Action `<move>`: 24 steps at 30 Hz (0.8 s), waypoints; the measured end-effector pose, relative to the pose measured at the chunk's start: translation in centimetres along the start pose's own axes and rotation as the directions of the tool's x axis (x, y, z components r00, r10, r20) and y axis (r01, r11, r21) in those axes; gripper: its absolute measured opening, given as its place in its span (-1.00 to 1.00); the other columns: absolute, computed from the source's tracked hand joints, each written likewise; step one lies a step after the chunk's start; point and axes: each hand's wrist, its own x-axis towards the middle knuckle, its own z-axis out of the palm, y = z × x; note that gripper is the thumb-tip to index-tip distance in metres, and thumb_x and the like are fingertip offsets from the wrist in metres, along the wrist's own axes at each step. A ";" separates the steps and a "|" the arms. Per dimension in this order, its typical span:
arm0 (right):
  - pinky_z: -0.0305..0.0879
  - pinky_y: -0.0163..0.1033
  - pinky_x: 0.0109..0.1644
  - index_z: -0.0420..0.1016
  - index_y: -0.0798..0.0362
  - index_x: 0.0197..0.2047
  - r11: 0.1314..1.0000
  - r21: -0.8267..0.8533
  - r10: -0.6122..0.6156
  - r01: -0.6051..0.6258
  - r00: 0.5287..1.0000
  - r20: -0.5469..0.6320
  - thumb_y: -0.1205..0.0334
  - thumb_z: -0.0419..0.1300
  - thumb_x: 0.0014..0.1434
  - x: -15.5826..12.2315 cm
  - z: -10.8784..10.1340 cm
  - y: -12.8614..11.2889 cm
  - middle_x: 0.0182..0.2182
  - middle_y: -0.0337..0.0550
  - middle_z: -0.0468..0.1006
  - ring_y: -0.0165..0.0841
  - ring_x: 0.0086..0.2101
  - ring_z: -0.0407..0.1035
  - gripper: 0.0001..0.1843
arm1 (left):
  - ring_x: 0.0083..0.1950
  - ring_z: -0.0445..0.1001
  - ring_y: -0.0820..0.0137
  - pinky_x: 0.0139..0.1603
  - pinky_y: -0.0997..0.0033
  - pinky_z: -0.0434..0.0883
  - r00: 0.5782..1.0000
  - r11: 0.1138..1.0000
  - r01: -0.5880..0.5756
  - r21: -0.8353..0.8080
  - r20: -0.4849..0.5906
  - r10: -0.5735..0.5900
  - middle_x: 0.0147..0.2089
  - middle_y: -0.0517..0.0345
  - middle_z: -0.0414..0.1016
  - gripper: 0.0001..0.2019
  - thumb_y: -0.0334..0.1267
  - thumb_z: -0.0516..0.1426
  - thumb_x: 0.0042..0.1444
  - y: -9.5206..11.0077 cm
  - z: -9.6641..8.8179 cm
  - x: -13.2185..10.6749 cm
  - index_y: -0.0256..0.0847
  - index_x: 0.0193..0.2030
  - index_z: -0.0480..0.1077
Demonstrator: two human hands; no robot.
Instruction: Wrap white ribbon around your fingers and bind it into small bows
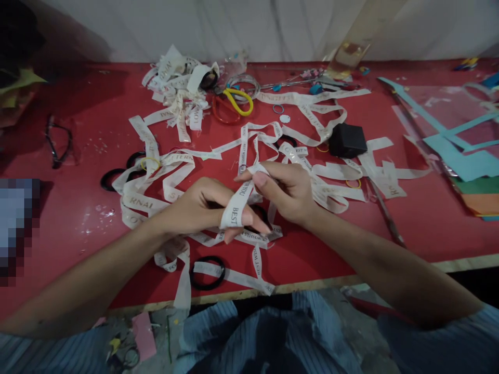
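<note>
My left hand and my right hand meet over the red table, both pinching one white printed ribbon that reads "BEST". The ribbon runs over my left fingers up to my right thumb and forefinger. Under and around my hands lies a tangle of the same white ribbon. A black ring lies by the table's near edge below my left hand. Part of another black ring shows under my fingers.
A heap of cut ribbon pieces sits at the back, with yellow-handled scissors beside it. A black box stands to the right. Blue and coloured paper sheets lie far right, spectacles far left, more black rings at left.
</note>
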 end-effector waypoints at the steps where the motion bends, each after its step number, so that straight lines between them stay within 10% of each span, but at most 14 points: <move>1: 0.00 -0.37 -0.55 0.55 0.10 -0.37 1.000 -0.002 0.013 -0.013 1.000 0.016 0.00 0.07 0.37 0.1 0.1 0.1 -0.65 -0.36 0.21 -0.55 -0.62 0.06 -0.57 | -0.60 0.36 0.51 -0.47 0.49 0.40 1.000 1.000 -0.017 -0.022 -0.024 0.017 -0.66 0.18 0.40 -0.76 -0.09 0.26 0.16 0.0 0.0 -0.1 -0.20 -0.23 0.66; 10: 0.07 -0.39 -0.50 0.45 0.13 -0.46 1.000 -0.004 -0.022 0.022 0.993 0.119 -0.11 0.09 0.31 0.2 0.5 1.2 -0.62 -0.31 0.35 -0.56 -0.58 0.16 -0.49 | -0.71 0.09 0.65 -0.67 0.57 0.11 0.938 0.959 -0.273 0.080 -0.199 0.283 -0.74 0.27 0.18 -0.47 -0.04 0.14 0.27 -0.4 0.2 0.6 -0.28 -0.69 0.34; 21: -0.01 -0.40 -0.64 0.45 0.13 -0.55 0.896 0.244 0.314 -0.372 0.917 0.245 -0.20 0.15 0.24 0.9 0.6 0.4 -0.81 -0.39 0.23 -0.58 -0.74 0.10 -0.43 | -0.55 0.24 0.52 -0.51 0.46 0.16 0.747 0.743 -0.141 0.654 -0.422 0.513 -0.60 0.24 0.36 -0.67 -0.11 0.10 0.31 -0.8 0.5 0.6 -0.14 -0.38 0.61; 24: -0.07 -0.43 -0.69 0.37 0.09 -0.46 0.822 0.387 0.375 -0.417 0.909 0.184 -0.20 0.23 0.17 1.1 0.8 0.8 -0.80 -0.44 0.26 -0.59 -0.77 0.06 -0.50 | -0.54 0.28 0.52 -0.51 0.47 0.21 0.771 0.741 -0.224 0.633 -0.350 0.532 -0.56 0.21 0.41 -0.70 -0.14 0.11 0.30 -0.6 0.4 0.5 -0.11 -0.35 0.63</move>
